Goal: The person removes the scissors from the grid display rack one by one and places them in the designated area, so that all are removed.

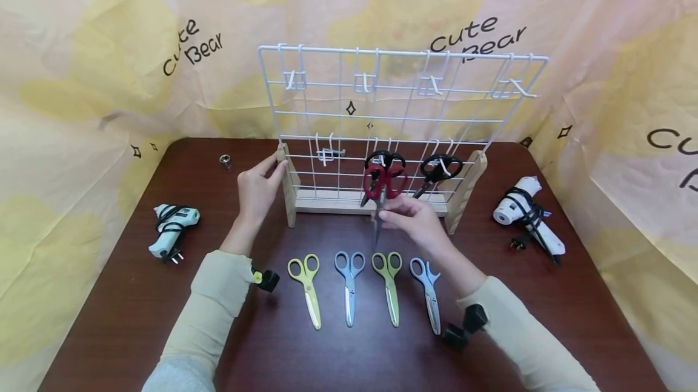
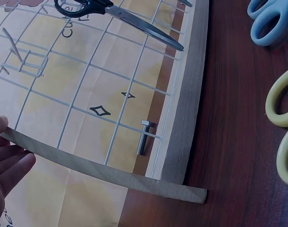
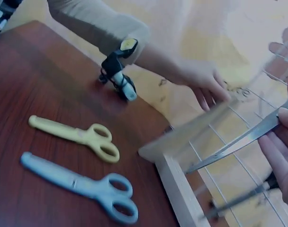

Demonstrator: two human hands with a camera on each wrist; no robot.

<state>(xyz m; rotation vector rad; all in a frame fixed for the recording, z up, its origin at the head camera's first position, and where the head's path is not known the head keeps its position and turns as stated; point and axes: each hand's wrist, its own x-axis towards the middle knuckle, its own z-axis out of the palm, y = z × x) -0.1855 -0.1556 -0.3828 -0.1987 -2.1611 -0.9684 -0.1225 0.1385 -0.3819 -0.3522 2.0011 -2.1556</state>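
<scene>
My right hand (image 1: 415, 222) pinches the blades of a pair of red-handled scissors (image 1: 382, 197), handles up and tips down, in front of the wire rack (image 1: 342, 114). The red handles overlap black-handled scissors (image 1: 384, 157) behind them. Another black-handled pair (image 1: 434, 171) hangs on the lower hook to the right. My left hand (image 1: 257, 189) grips the top of the rack's left wooden post (image 1: 291, 195) between thumb and fingers. The right wrist view shows the held blade (image 3: 238, 145) slanting down past the rack's wooden base (image 3: 179, 191).
Before the rack lie yellow scissors (image 1: 307, 289), blue scissors (image 1: 349, 288), green scissors (image 1: 390, 288) and another blue pair (image 1: 428, 295). Cord-wrapped appliances lie at left (image 1: 171, 231) and right (image 1: 529, 216). A small metal piece (image 1: 225, 160) is at back left. Upper hooks (image 1: 365, 82) hold nothing.
</scene>
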